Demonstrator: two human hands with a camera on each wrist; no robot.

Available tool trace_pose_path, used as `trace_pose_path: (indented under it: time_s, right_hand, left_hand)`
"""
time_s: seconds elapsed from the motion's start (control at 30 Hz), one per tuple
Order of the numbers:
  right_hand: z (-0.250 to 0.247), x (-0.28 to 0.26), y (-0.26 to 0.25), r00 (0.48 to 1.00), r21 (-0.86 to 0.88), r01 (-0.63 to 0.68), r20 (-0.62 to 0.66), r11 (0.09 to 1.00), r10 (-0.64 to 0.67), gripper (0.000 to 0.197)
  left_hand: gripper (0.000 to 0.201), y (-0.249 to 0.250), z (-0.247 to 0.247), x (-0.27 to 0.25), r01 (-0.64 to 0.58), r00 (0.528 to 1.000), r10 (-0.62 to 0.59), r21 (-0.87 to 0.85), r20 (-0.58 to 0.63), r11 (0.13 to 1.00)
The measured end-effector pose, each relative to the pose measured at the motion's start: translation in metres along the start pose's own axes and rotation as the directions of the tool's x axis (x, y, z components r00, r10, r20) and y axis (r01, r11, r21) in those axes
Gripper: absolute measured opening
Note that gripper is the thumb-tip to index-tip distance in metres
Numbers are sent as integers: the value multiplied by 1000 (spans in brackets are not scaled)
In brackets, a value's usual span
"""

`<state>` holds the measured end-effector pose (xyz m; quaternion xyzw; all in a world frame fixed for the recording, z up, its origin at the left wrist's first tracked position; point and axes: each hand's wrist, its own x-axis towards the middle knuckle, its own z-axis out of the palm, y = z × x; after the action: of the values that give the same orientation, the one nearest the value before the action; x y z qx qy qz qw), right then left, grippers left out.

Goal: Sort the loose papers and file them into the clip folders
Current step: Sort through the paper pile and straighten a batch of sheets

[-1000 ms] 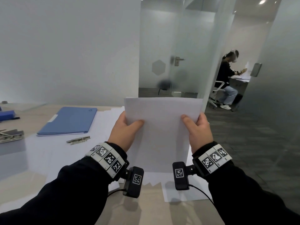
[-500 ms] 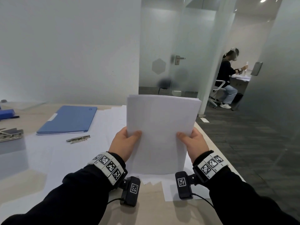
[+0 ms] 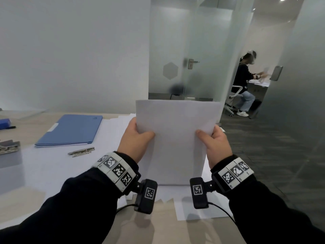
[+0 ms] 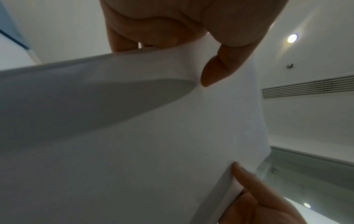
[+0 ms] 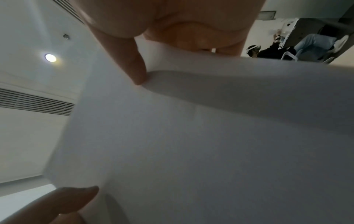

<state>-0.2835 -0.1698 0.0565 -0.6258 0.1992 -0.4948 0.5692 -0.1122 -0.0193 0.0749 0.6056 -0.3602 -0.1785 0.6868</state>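
The left hand [image 3: 136, 140] gripped the left edge of a stack of white papers [image 3: 177, 140], thumb pressed flat on the near face and fingers curled behind. The right hand [image 3: 213, 144] gripped the opposite edge the same way, thumb on the front and fingers wrapped around the back. Between the two hands the stack stood upright, its lower edge resting on loose sheets [image 3: 52, 161] that lay spread over the pale surface [image 3: 22, 199]. In the left wrist view the left thumb [image 4: 216, 72] pressed into the paper beside a shallow bulge, and the fingertips [image 4: 247, 178] of the right hand showed at the far edge. In the right wrist view the right thumb [image 5: 134, 66] likewise pressed into the sheet.

Just left of the left hand, a metal clip bar [image 3: 81, 152] lay on the loose sheets. Farther left and beyond it, a closed blue folder [image 3: 71, 130] lay flat, partly on those sheets. Well left of that, at the frame edge, sat another metal clip piece [image 3: 8, 147] and a small blue object [image 3: 4, 123].

Beyond the right hand, past a frosted glass partition [image 3: 184, 55] with a door handle, another person [image 3: 244, 81] sat on a white chair at a separate desk.
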Motion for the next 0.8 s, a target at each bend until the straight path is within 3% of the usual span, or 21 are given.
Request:
trace_pose_path:
  time_s: [0.2,0.4,0.6,0.7,0.8]
  right_hand:
    - [-1,-2,5,999,37,-18,-37,999,19,22]
    - [-8,-4,13,999,30,-40,-25,999,41,29]
    - [-13,-7,14,997,86,-73,28,994,71,29]
    - [-22,-18,26,978,37,-172,127,984,166,34]
    - [-32,-32,47,905,-121,-349,215,929,367,38]
  left_hand:
    - [43,20,-4,15,-8,1000,8,-84,2,996]
    - [18,27,1,22,-93,996,92,-56,-7,994]
    - [17,26,3,20,-155,988,156,-62,0,986]
    - [13,28,1,20,-174,985,174,-90,-5,981]
    - [10,27,-3,21,-183,983,185,-91,18,979]
